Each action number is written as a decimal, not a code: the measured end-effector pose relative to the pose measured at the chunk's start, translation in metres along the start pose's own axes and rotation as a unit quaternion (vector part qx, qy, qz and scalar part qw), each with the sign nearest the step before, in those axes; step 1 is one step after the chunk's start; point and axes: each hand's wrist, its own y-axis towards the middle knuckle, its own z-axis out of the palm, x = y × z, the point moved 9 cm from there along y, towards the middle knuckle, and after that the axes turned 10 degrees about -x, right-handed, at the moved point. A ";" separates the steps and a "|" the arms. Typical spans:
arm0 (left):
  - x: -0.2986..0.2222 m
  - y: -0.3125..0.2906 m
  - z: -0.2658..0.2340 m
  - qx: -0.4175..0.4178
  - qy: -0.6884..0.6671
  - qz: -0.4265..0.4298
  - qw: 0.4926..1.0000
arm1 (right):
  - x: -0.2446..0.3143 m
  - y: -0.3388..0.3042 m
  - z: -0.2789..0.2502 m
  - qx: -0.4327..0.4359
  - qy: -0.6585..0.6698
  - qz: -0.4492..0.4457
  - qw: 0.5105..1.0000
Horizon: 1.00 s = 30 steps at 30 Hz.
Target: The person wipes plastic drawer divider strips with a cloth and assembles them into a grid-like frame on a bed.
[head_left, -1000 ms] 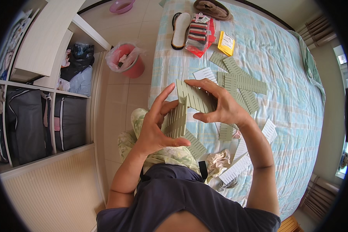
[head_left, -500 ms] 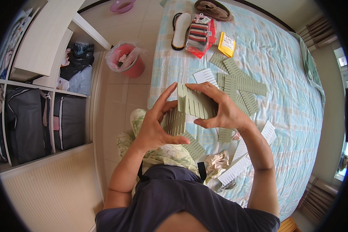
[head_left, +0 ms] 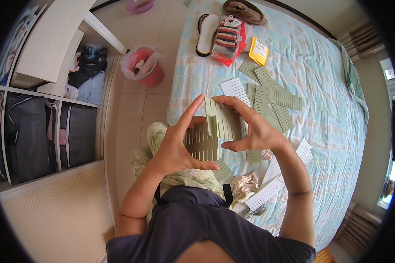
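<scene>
Although the head camera looks down on your work, your own fingers cover part of it. You hold a near green strip (head_left: 210, 147) and a far green strip (head_left: 229, 122) above your lap and the bed edge, meeting at an angle; how fully their slots join is hard to make out. Your left hand (head_left: 176, 147) is clamped on the near one, index finger stretched up and away, thumb by the lower edge, other fingers partly hidden behind. Your right hand (head_left: 260, 131) arches in and grips the far one, index finger on its top edge, thumb lower down (how firmly that thumb presses, you cannot tell). Your right forearm hides part of the white strips (head_left: 265, 193) lying on the bed (head_left: 333, 131).
</scene>
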 end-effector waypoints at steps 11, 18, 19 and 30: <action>-0.013 -0.005 0.004 0.030 0.057 0.022 0.998 | 0.026 -0.012 0.015 0.007 -0.039 -0.061 0.997; -0.018 -0.006 0.006 0.037 0.083 0.034 0.995 | 0.032 -0.014 0.018 -0.033 -0.062 -0.054 0.996; -0.019 -0.006 0.006 0.038 0.087 0.037 0.995 | 0.033 -0.015 0.018 -0.035 -0.065 -0.057 0.996; -0.020 -0.008 0.004 0.041 0.092 0.027 0.995 | 0.031 -0.019 0.020 -0.060 -0.069 -0.066 0.994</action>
